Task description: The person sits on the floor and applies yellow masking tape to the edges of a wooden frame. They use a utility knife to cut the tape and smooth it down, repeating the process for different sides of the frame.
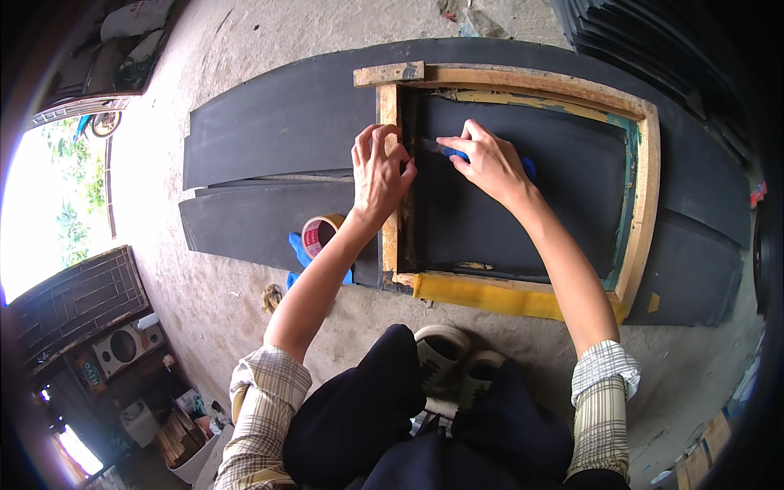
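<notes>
A rectangular wooden frame (523,79) lies flat on dark sheets, with a black panel (506,233) inside it. My left hand (380,173) is over the frame's left bar, fingers curled and thumb close to the index finger. Whatever is in that pinch is hidden. Inside the frame, my right hand (490,163) is closed around a blue-handled knife (455,153). Its narrow dark blade points left toward the inner side of the left bar, and the blue handle end shows beyond my palm. Yellow fabric (490,296) covers part of the frame's near bar.
Large dark sheets (278,122) spread under the frame on the concrete floor (204,310). A tape roll (320,235) sits on blue material left of the frame. Stacked dark sheets (629,57) stand at the far right. My shoes (441,351) are close to the near bar.
</notes>
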The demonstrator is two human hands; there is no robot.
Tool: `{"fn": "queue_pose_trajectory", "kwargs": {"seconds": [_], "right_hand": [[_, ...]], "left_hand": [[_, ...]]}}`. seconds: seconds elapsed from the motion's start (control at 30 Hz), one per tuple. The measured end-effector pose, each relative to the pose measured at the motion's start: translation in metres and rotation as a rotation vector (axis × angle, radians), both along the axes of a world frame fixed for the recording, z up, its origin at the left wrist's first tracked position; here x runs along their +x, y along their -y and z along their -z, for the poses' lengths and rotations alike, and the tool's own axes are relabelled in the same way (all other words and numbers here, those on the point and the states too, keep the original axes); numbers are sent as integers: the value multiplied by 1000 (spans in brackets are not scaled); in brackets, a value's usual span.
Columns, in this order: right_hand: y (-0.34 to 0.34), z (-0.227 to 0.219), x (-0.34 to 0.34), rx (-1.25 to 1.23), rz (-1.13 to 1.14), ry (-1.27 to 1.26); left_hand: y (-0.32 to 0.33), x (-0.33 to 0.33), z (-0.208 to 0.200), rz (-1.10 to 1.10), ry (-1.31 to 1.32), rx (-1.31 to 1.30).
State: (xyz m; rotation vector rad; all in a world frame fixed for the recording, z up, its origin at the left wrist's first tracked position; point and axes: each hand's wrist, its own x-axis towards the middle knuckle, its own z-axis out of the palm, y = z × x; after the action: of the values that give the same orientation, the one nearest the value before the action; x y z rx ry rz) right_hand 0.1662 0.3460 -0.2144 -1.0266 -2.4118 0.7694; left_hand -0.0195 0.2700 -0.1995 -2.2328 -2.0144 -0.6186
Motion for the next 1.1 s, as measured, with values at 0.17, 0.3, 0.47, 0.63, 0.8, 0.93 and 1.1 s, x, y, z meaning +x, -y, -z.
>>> {"fn": "queue_pose_trajectory", "kwargs": {"seconds": [0.17, 0.3, 0.47, 0.63, 0.8, 0.93, 1.1], "right_hand": [[0, 2, 0, -15, -13, 4], [2, 0, 0, -60, -5, 17], [2, -1, -4, -43, -19, 8], [3, -4, 1, -117, -16, 54], [4, -1, -4, -92, -16, 19], [3, -5, -3, -148, -18, 47], [4, -4, -4, -101, -29, 30]], "left_hand": [[0, 0, 3, -2, 10, 7], [-1, -1, 4, -8, 7, -15], [1, -3, 8, -3, 27, 4], [1, -3, 9, -5, 52, 21], [2, -4, 12, -7, 58, 38], [3, -6, 12, 0, 66, 47], [3, -5, 12, 14, 70, 52]]}}
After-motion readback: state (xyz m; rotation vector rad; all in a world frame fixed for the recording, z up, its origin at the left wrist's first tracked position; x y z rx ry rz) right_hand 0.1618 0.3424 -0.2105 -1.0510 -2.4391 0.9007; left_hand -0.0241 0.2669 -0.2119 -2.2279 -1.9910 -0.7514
